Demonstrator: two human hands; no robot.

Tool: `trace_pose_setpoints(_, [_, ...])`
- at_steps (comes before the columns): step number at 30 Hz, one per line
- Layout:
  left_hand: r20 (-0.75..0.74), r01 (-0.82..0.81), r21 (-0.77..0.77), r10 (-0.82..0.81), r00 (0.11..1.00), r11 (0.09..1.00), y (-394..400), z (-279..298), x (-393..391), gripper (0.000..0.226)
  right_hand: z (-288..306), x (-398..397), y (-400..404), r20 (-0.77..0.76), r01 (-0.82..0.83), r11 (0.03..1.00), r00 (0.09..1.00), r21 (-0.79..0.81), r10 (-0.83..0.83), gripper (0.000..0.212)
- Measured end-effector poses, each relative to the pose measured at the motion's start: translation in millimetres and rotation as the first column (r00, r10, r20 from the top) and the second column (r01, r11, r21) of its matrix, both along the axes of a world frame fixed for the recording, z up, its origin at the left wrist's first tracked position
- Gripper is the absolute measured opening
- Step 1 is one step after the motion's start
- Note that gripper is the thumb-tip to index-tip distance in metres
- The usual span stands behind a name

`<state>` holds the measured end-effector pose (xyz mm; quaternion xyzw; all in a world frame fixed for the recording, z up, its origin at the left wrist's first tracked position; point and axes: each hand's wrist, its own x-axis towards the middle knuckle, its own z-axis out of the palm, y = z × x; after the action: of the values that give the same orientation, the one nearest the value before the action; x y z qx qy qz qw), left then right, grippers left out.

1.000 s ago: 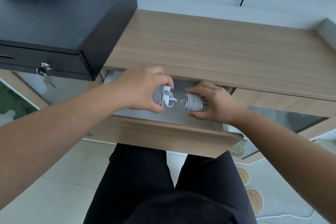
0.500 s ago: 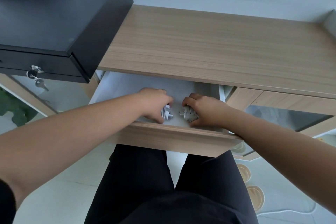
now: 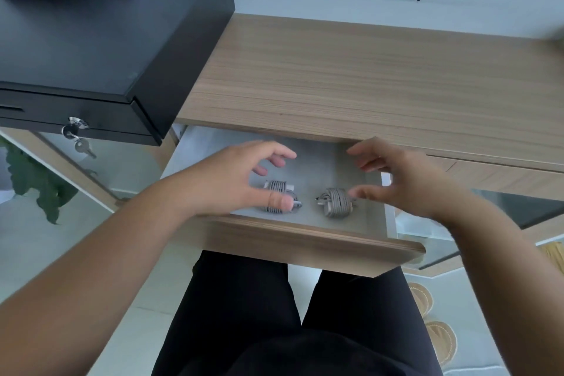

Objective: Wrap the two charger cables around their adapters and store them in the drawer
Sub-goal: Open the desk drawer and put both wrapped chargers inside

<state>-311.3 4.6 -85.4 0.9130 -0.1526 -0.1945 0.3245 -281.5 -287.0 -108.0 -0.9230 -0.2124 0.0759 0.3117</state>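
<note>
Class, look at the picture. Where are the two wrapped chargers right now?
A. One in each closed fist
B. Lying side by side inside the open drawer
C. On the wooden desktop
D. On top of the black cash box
B: both wrapped chargers, the left charger and the right charger, lie on the floor of the open drawer, with the open hands above them.

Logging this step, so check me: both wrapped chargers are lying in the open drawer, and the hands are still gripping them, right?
Not quite. The head view shows both chargers, left and right, lying in the open drawer, but the left hand and right hand are open above them, gripping neither.
</note>
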Motion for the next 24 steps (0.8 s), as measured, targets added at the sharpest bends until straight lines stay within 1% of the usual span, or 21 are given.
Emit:
trace_pose_setpoints(1, [0.004,0.022,-0.030,-0.022,1.000,0.999,4.3,1.8,-9.5,0.083,3.9,-6.7,-4.7,0.001,0.029,0.996,1.000,0.082,-0.030,0.065])
trace_pose_setpoints(2, [0.039,0.055,-0.017,-0.054,0.998,0.998,8.2,0.4,-16.0,0.092,6.3,-13.5,-7.8,-0.013,0.034,0.989,0.999,0.145,-0.033,0.066])
trace_pose_setpoints(4, [0.168,0.102,0.070,-0.112,0.979,0.992,13.5,-7.2,-21.4,0.106,8.8,-27.7,-8.1,-0.057,-0.029,0.980,0.998,0.199,0.042,0.073])
trace_pose_setpoints(6, [0.280,0.096,0.112,-0.124,0.952,0.989,16.4,-12.9,-21.3,0.114,6.5,-39.3,-3.9,-0.058,-0.122,0.981,0.990,0.152,0.132,0.085])
trace_pose_setpoints(8, [0.352,0.077,0.141,-0.123,0.928,0.987,18.1,-16.1,-20.2,0.119,0.1,-44.0,-0.4,0.006,-0.154,0.986,0.988,0.065,0.154,0.088])
trace_pose_setpoints(9, [0.376,0.068,0.160,-0.125,0.918,0.985,18.3,-17.1,-19.6,0.120,-2.6,-44.1,0.9,0.048,-0.134,0.990,0.990,0.040,0.132,0.088])
trace_pose_setpoints(12, [0.406,0.015,0.215,-0.104,0.908,0.976,20.0,-20.7,-16.9,0.124,-7.0,-40.9,2.1,0.141,-0.044,0.999,0.989,0.029,0.039,0.089])
trace_pose_setpoints(14, [0.414,-0.034,0.271,-0.085,0.906,0.962,21.1,-23.3,-14.0,0.127,-8.8,-38.9,2.5,0.208,-0.030,0.999,0.978,0.029,0.023,0.087])
trace_pose_setpoints(16, [0.437,-0.086,0.349,-0.081,0.896,0.933,20.6,-26.9,-10.5,0.128,-11.4,-36.4,3.4,0.267,-0.012,1.000,0.964,0.026,0.005,0.085])
trace_pose_setpoints(19, [0.482,-0.157,0.453,-0.093,0.871,0.877,16.4,-34.2,-4.7,0.121,-17.4,-30.3,4.1,0.342,0.068,0.998,0.938,-0.009,-0.060,0.088])
trace_pose_setpoints(22, [0.526,-0.213,0.471,-0.079,0.847,0.856,12.5,-40.3,1.6,0.112,-24.7,-25.2,3.3,0.396,0.167,0.984,0.909,-0.063,-0.129,0.096])
trace_pose_setpoints(24, [0.554,-0.242,0.453,-0.058,0.831,0.858,9.7,-44.0,5.5,0.107,-28.5,-24.3,5.0,0.408,0.245,0.968,0.891,-0.059,-0.201,0.095])
